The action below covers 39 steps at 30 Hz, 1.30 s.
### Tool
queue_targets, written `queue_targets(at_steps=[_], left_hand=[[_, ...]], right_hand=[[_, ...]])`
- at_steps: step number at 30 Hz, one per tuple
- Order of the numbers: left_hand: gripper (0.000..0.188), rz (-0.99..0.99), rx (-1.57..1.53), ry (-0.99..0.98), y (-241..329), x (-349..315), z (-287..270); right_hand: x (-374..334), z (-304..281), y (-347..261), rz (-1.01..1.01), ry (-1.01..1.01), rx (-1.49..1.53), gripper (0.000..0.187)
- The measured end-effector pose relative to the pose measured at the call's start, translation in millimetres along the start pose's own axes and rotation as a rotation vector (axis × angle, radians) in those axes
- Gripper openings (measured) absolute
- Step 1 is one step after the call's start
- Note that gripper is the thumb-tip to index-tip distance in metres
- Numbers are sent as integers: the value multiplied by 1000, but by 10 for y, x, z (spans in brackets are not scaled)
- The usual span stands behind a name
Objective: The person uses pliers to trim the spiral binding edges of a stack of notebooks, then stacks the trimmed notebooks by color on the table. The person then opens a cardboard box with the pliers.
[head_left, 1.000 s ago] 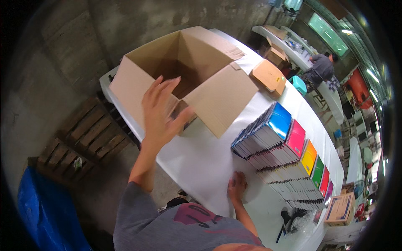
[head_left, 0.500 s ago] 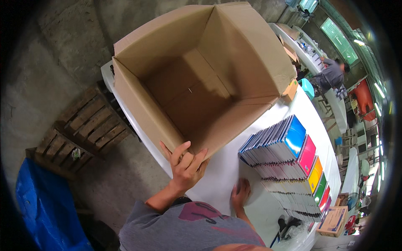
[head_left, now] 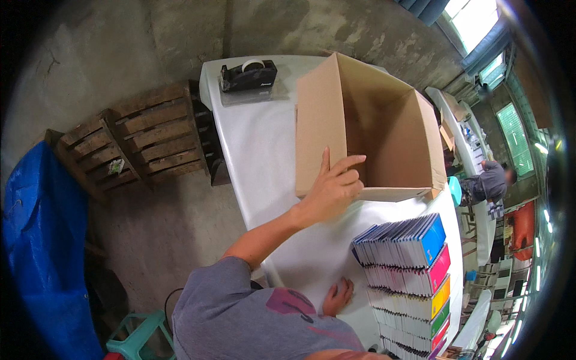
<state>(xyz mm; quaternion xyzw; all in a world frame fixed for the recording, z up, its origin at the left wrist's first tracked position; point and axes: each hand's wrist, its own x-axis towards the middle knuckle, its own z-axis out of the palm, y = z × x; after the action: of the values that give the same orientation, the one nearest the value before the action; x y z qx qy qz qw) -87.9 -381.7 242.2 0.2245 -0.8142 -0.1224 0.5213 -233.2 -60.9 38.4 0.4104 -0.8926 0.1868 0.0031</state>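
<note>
A large open cardboard box (head_left: 321, 129) sits tilted on the white-covered table, its mouth facing up and to the right. My left hand (head_left: 336, 186) is at the box's near corner, the thumb along the outside and the fingers bent over the rim. My right hand (head_left: 339, 296) rests on the table close to my body, fingers loosely spread with nothing in them. Just right of it stand several rows of spiral notebooks (head_left: 399, 243), packed upright, with blue, pink, yellow, green and red covers.
A black tape dispenser (head_left: 249, 77) stands at the table's far left corner. Beside the table are a wooden pallet (head_left: 153, 135), a blue tarp (head_left: 45, 240) and a green plastic stool (head_left: 141, 336). Far right, another person (head_left: 489, 183) is at a separate table.
The box has moved away from me and to the right, turning as it went, with my left arm stretched after it. The tape dispenser and table's far left corner now show.
</note>
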Motion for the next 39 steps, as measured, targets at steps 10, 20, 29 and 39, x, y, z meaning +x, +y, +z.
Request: queue_targets(at_steps=[10, 20, 29, 39], left_hand=[[23, 114, -60, 262, 275, 561, -111], [25, 250, 189, 600, 171, 1391, -468], [29, 311, 435, 932, 335, 1560, -927], [47, 316, 343, 1727, 1085, 1030, -1721]], right_hand=[[-1, -78, -55, -50, 36, 21, 40], [-23, -87, -101, 65, -5, 50, 45], [-39, -88, -95, 31, 83, 58, 44], [-57, 35, 3, -57, 130, 21, 45]])
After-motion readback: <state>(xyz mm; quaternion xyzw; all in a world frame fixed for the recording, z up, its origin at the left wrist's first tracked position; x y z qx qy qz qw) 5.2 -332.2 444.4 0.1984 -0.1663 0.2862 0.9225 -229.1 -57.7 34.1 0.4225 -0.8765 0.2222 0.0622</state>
